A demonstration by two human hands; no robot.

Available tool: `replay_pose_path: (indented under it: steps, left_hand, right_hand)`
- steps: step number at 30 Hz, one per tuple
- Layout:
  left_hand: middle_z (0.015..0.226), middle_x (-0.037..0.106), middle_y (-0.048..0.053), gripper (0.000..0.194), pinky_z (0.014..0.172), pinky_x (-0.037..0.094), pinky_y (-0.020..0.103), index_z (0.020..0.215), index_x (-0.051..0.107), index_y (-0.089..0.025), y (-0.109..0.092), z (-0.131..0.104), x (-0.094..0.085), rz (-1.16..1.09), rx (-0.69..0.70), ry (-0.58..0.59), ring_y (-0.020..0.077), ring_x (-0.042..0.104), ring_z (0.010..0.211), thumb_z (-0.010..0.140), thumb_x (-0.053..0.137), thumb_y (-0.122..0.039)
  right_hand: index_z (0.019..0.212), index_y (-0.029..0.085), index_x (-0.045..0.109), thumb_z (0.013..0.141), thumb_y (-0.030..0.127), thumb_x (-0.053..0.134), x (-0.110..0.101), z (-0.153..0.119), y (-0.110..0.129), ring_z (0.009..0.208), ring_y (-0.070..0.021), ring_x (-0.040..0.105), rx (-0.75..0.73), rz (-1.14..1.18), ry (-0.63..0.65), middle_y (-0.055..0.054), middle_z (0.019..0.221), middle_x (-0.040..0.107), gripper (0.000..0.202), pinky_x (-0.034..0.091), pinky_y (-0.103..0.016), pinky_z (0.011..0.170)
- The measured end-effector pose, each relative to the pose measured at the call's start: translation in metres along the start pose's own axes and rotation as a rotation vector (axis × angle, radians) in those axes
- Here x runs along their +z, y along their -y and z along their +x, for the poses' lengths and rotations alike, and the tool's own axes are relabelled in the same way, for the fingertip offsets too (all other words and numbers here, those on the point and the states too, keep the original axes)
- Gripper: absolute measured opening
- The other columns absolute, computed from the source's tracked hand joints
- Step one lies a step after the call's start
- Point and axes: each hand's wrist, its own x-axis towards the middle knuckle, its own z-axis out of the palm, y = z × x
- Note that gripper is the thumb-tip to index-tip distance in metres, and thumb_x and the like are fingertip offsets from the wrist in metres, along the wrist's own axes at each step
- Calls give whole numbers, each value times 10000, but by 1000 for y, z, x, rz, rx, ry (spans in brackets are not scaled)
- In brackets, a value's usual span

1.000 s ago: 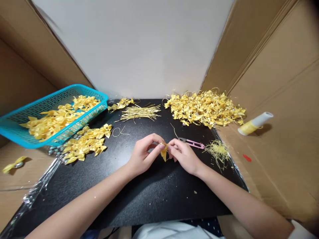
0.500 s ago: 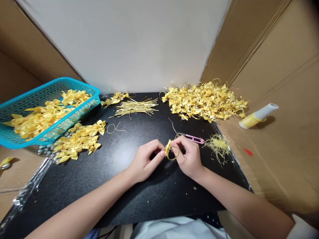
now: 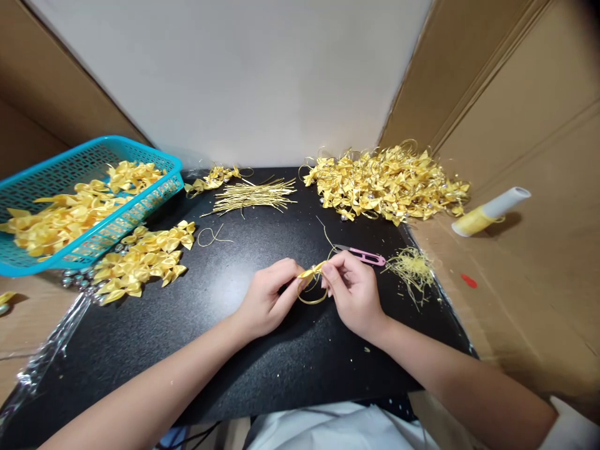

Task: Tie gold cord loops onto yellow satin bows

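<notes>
Pinched at both ends, left hand (image 3: 272,295) on one wing and right hand (image 3: 355,292) on the other, a yellow satin-look ribbon bow (image 3: 310,272) is stretched between thumbs and fingers over the middle of the black tabletop (image 3: 262,375), well in from every edge. Largest thing about it is the turquoise plastic basket (image 3: 162,174) of bows, overlapping the left edge; next, a pile of looped bows (image 3: 384,184) heaped at the far right corner. Gold cords (image 3: 255,195) lie bundled by the far edge, and pink-handled thread snips (image 3: 365,256) near the right edge, just beside some clippings (image 3: 411,270). As for handling, the bow looks very light and soft, its shiny face likely slippery, its folds easily creased; a gentle pinch on the wings should suit it, with the gathered centre probably the firmest hold. Thinner again, the gold cord loop (image 3: 313,302) hanging below it looks springy, apt to bend or snag rather than break. Smallest is a pale bead-like spot at the bow's centre, too small to make out; if a bead, it would be hard and smooth, a poor place to grip
</notes>
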Motion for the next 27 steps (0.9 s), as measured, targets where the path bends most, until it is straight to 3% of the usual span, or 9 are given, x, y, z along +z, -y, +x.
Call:
replay_pose_path:
  steps: [4,7,11,14,18,27]
  left_hand:
    - [651,568,20,270,615,408,244,759,573,-168,0,1,-1,-83,7,15,132,512,629,966,432,-268]
    - [639,551,11,298,591,397,236,722,546,-171,0,1,0,-119,-34,15,125,506,610,970,431,-288]
    - [604,515,-7,284,562,374,228,679,513,-174,1,0,0,-68,-33,-34,114,478,576,949,464,-247]
    - [605,520,-4,245,572,376,236,695,527,-173,2,0,-1,5,19,-33,120,473,582,931,468,-202]
    - [613,513,0,238,592,382,253,691,513,-178,2,0,-1,82,80,15,129,463,595,920,452,-176]
    - [601,495,2,257,590,350,285,667,483,-190,3,3,-1,197,117,108,143,424,586,917,426,-175]
  right_hand:
    - [753,202,519,937,348,517,1,1,-1,503,-89,513,121,162,42,29,608,557,235,431,-216,486]
    - [781,204,533,927,334,525,-4,4,-2,543,-103,548,130,148,69,17,651,580,195,468,-234,523]
    - [864,209,548,847,178,572,-16,7,1,669,-132,568,-201,-165,8,-4,750,591,42,481,-275,648]
    - [796,204,516,796,183,575,-20,9,5,648,-149,518,-392,-416,110,-10,704,556,62,428,-291,628]
    - [698,209,463,826,261,525,-18,11,6,584,-142,468,-348,-568,192,-4,641,529,152,356,-288,592]
    - [661,196,523,868,196,475,-19,14,5,559,-127,485,-302,-562,314,2,589,560,212,328,-270,588]
